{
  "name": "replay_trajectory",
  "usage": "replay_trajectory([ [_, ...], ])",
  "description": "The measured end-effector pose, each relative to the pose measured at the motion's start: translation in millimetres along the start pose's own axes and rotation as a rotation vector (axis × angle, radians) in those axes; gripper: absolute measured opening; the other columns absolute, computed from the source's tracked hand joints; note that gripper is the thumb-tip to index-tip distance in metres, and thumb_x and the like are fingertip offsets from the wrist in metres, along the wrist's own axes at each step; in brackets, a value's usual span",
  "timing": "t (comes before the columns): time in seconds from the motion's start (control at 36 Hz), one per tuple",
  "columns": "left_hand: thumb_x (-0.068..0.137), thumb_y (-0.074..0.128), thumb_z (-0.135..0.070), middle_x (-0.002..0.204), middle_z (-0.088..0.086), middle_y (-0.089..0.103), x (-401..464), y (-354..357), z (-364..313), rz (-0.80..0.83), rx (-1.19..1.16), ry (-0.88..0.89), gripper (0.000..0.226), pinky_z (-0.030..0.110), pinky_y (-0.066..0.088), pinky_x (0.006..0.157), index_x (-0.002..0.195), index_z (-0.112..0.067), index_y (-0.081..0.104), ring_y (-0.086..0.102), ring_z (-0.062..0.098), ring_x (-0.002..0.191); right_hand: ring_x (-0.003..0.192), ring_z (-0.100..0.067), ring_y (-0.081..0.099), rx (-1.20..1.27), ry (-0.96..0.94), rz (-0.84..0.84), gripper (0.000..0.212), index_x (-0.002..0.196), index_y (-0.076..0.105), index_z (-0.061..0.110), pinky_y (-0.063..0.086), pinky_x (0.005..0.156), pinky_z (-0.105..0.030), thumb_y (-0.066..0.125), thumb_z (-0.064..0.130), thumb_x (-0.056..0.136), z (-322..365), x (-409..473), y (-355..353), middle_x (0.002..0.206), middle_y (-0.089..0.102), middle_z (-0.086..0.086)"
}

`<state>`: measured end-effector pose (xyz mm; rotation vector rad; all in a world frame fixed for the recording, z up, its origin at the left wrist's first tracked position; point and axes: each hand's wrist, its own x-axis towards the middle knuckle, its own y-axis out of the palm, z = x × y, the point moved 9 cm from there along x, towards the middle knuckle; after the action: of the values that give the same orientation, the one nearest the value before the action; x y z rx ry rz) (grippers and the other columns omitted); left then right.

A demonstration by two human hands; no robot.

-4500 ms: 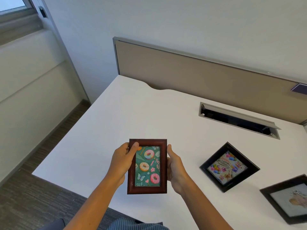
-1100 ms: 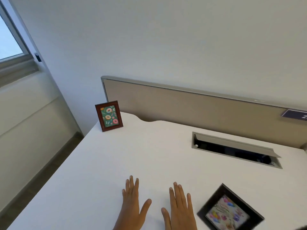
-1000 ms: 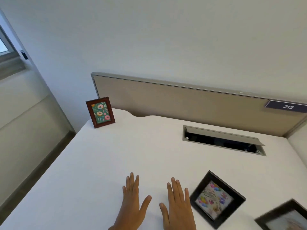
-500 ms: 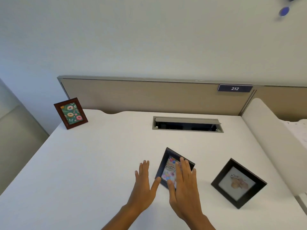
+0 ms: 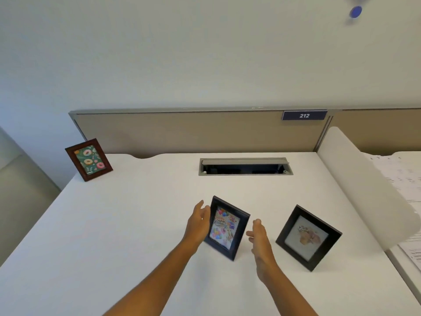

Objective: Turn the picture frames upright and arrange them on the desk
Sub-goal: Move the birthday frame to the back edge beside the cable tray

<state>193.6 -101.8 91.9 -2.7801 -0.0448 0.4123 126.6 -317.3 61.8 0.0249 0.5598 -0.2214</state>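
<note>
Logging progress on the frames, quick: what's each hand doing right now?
Left hand: open, fingers at the left edge of the birthday frame; no closed grip visible.
Right hand: open, empty, just right of that frame, not touching.

- The left hand [image 5: 197,224] is covering the left edge of the birthday frame [image 5: 226,226], so contact there is not showing clearly.
- Both forearms are running off the bottom edge.
- The supports behind all 3 frames are staying hidden.
- The drawing in the black frame [image 5: 308,237] is reading too faint to identify.
- A blue round object [image 5: 355,12] at the top right is appearing blurred.
- The papers [image 5: 407,179] at the right are being cut by the edge, their print too small to read.
</note>
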Motion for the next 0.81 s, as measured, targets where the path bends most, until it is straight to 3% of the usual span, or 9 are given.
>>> replay_trajectory([
  [0.08,0.111,0.035,-0.047,0.162,0.003,0.043,0,2,-4,0.013,0.000,0.006,0.053,0.026,0.042,0.095,0.160,-0.029,0.031,0.047,0.020,0.141,0.136,-0.027,0.051,0.057,0.010,0.066,0.066,0.156,0.045,0.034,0.031,0.124,-0.055,0.023,0.072,0.106,-1,5,6,0.142,0.060,-0.004],
  [0.17,0.111,0.034,-0.046,0.156,0.002,0.050,1,6,-4,0.047,0.008,0.009,0.050,0.022,0.045,0.091,0.156,-0.026,0.038,0.052,0.007,0.122,0.138,-0.025,0.052,0.080,0.008,0.087,0.067,0.152,0.051,0.037,0.028,0.126,-0.058,0.022,0.074,0.105,0,9,10,0.141,0.062,-0.004],
  [0.28,0.112,0.030,-0.045,0.131,-0.001,0.065,3,10,-4,0.066,0.018,0.015,0.037,0.010,0.046,0.070,0.135,-0.027,0.052,0.061,-0.002,0.097,0.130,-0.024,0.060,0.128,0.034,0.099,0.069,0.141,0.058,0.035,0.031,0.122,-0.058,0.019,0.077,0.103,-3,13,9,0.127,0.072,-0.002],
  [0.44,0.112,0.029,-0.043,0.120,-0.006,0.064,9,7,-3,0.062,0.048,0.004,0.031,0.010,0.046,0.070,0.126,-0.029,0.053,0.061,0.000,0.097,0.119,-0.013,0.064,0.132,0.038,0.113,0.075,0.142,0.059,0.028,0.032,0.121,-0.060,0.020,0.079,0.102,-6,19,10,0.125,0.073,0.000],
  [0.61,0.112,0.032,-0.043,0.118,-0.010,0.064,15,5,-3,0.068,0.044,0.027,0.029,0.008,0.046,0.069,0.127,-0.032,0.055,0.061,-0.004,0.098,0.127,-0.026,0.063,0.188,0.101,0.130,0.083,0.150,0.056,0.022,0.034,0.115,-0.056,0.020,0.079,0.102,-8,25,14,0.136,0.071,-0.007],
  [0.81,0.112,0.036,-0.039,0.132,-0.004,0.066,23,4,0,0.095,0.011,0.061,0.038,0.019,0.050,0.088,0.143,-0.026,0.055,0.062,0.012,0.119,0.121,-0.020,0.065,0.193,0.109,0.128,0.081,0.142,0.062,0.023,0.036,0.113,-0.054,0.021,0.080,0.102,-9,29,17,0.132,0.072,-0.001],
])
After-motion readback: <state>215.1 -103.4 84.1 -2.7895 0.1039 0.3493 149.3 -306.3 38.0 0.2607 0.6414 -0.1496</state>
